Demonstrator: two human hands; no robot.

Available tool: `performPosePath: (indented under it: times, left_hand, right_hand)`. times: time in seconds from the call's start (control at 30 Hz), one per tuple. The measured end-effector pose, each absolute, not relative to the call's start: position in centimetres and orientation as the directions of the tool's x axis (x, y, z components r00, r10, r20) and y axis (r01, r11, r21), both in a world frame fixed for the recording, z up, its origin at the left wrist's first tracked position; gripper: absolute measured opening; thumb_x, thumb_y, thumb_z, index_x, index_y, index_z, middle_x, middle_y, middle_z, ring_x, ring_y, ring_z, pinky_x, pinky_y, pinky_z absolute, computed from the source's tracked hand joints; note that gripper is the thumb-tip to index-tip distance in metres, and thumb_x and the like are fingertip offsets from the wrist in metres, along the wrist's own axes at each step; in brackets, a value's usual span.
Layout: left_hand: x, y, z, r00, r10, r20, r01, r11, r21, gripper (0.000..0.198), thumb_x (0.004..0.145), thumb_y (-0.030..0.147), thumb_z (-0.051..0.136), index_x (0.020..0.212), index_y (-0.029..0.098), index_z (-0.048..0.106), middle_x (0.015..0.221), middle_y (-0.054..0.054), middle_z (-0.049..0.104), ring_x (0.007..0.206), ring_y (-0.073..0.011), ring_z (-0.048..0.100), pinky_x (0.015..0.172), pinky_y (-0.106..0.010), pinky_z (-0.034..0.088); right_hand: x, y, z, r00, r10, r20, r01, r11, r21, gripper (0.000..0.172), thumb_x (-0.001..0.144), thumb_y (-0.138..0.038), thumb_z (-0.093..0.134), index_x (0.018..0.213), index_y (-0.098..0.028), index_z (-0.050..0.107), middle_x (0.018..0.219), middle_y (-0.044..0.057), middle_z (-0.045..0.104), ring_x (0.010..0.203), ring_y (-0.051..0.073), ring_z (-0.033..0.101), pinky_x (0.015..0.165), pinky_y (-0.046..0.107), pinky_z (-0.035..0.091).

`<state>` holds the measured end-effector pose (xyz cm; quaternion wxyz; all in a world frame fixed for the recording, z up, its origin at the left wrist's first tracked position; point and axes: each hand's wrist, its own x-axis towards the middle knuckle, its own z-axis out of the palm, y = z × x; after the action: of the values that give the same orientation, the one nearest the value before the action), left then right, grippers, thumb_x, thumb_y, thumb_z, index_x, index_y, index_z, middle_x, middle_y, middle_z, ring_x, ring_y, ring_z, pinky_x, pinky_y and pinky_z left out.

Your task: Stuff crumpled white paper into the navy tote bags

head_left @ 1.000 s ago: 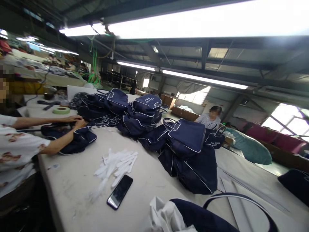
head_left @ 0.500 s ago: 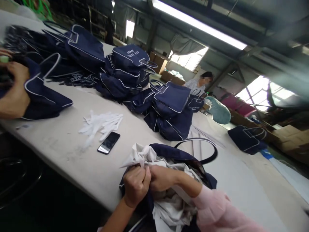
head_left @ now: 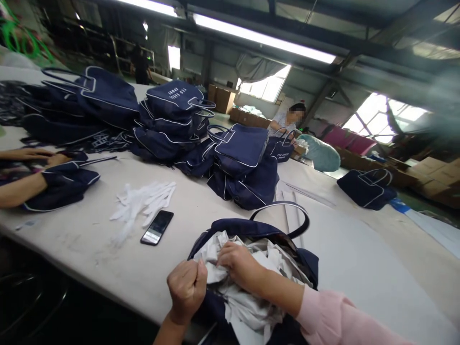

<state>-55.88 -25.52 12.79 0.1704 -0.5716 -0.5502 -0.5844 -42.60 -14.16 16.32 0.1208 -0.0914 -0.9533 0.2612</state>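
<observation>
A navy tote bag with white piping (head_left: 233,227) lies open at the table's near edge, packed with white crumpled stuffing (head_left: 247,299). My right hand (head_left: 239,263), in a pink sleeve, has its curled fingers pressed into that stuffing and seems to grip it. My left hand (head_left: 187,290) is a closed fist beside the bag's near side, with nothing visible in it. The bag's arched handle (head_left: 283,206) stands up behind my hands. The bag's lower part is hidden by the stuffing and my arms.
A black phone (head_left: 157,227) and a pile of white strips (head_left: 142,206) lie on the pale table (head_left: 89,239). Stacks of navy bags (head_left: 172,120) rise beyond them. At left, a co-worker's hands (head_left: 27,155) rest on another navy bag (head_left: 63,182).
The view has swung right and down, bringing the stuffed bag into view. My hands have come apart, with my left fist drawn back from the stuffing.
</observation>
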Motion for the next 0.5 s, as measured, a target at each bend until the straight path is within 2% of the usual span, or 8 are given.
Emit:
performPosePath:
  times: [0.1,0.17,0.27,0.33,0.4,0.43,0.5]
  left_hand:
    - [-55.2,-24.8,13.6,-0.306,0.445,0.842,0.783,-0.385,0.488,0.038,0.082,-0.007,0.059,0.059,0.018,0.041,0.054,0.006,0.037,0.049,-0.0096,0.035,0.053,-0.03,0.028]
    - [-54.4,-24.2,14.0,-0.291,0.482,0.826,0.747,-0.425,0.511,0.037,0.082,-0.007,0.059,0.06,0.018,0.042,0.054,0.006,0.039,0.05,-0.0092,0.036,0.053,-0.029,0.03]
    - [-53.5,-23.8,14.0,-0.249,0.541,0.803,0.705,-0.468,0.533,0.036,0.084,-0.005,0.058,0.06,0.017,0.044,0.055,0.005,0.041,0.051,-0.0091,0.038,0.054,-0.029,0.032]
    - [-53.5,-23.9,13.8,-0.227,0.568,0.791,0.717,-0.452,0.531,0.036,0.086,-0.002,0.057,0.059,0.017,0.043,0.054,0.005,0.041,0.05,-0.0089,0.039,0.054,-0.028,0.032]
    - [-54.2,-23.9,13.5,-0.268,0.623,0.735,0.741,-0.354,0.57,0.039,0.09,0.003,0.056,0.056,0.018,0.04,0.052,0.005,0.04,0.047,-0.0084,0.038,0.052,-0.027,0.031]
    - [-54.9,-23.7,13.3,-0.312,0.651,0.692,0.752,-0.275,0.599,0.04,0.091,0.008,0.055,0.056,0.018,0.039,0.052,0.006,0.038,0.046,-0.0083,0.037,0.05,-0.026,0.031]
    - [-56.5,-22.8,13.2,-0.401,0.693,0.599,0.771,-0.098,0.63,0.034,0.09,0.013,0.06,0.061,0.019,0.043,0.056,0.005,0.042,0.05,-0.0095,0.043,0.052,-0.025,0.035]
  right_hand:
    - [-40.3,-14.2,16.6,-0.956,0.226,0.185,0.084,0.82,-0.567,0.025,0.069,0.001,0.045,0.077,-0.014,0.063,0.084,0.005,0.069,0.083,0.016,0.058,0.09,0.029,0.041]
    - [-40.7,-13.5,16.6,-0.972,0.176,0.156,0.057,0.819,-0.571,0.021,0.069,-0.001,0.047,0.076,-0.014,0.062,0.081,0.004,0.067,0.081,0.015,0.057,0.091,0.03,0.041]
    - [-43.3,-12.1,15.3,-0.993,0.088,0.072,0.035,0.84,-0.541,0.013,0.07,-0.007,0.055,0.063,-0.017,0.051,0.07,0.002,0.059,0.073,0.015,0.05,0.084,0.03,0.043]
    - [-45.1,-11.8,14.2,-0.998,0.052,0.03,0.03,0.862,-0.505,0.028,0.072,-0.013,0.059,0.054,-0.019,0.038,0.061,-0.001,0.049,0.066,0.014,0.043,0.08,0.03,0.043]
    - [-46.4,-12.3,13.6,-0.995,0.094,0.027,0.068,0.869,-0.49,0.037,0.07,-0.015,0.062,0.051,-0.019,0.031,0.057,-0.002,0.043,0.062,0.013,0.04,0.078,0.03,0.044]
    - [-46.7,-12.7,13.6,-0.989,0.144,0.045,0.101,0.857,-0.506,0.035,0.068,-0.014,0.062,0.05,-0.019,0.032,0.058,-0.002,0.044,0.062,0.013,0.041,0.076,0.029,0.044]
    - [-46.6,-13.7,13.6,-0.964,0.249,0.098,0.146,0.797,-0.586,0.021,0.062,-0.011,0.061,0.054,-0.018,0.042,0.066,-0.001,0.054,0.065,0.013,0.049,0.07,0.026,0.045]
